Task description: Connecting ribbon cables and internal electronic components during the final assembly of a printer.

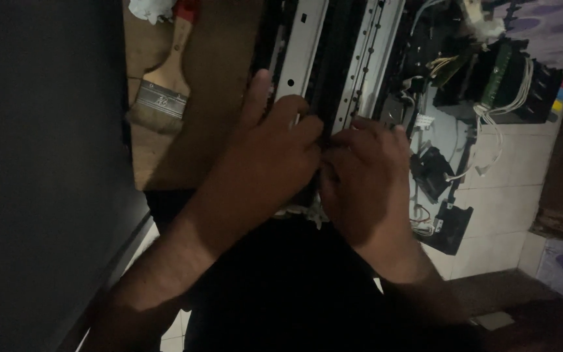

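A dismantled printer frame with long metal rails and a black body lies in front of me, running away from me. My left hand and my right hand meet over its near end, fingertips pressed together on a dark part between two rails. The fingers of both hands are curled and pinch at that spot. What exactly they grip is hidden by the fingers and the dim light.
A flat paintbrush with a wooden handle lies on a brown board to the left. Loose printer parts with white cables sit on pale floor tiles at right. A dark panel fills the left side.
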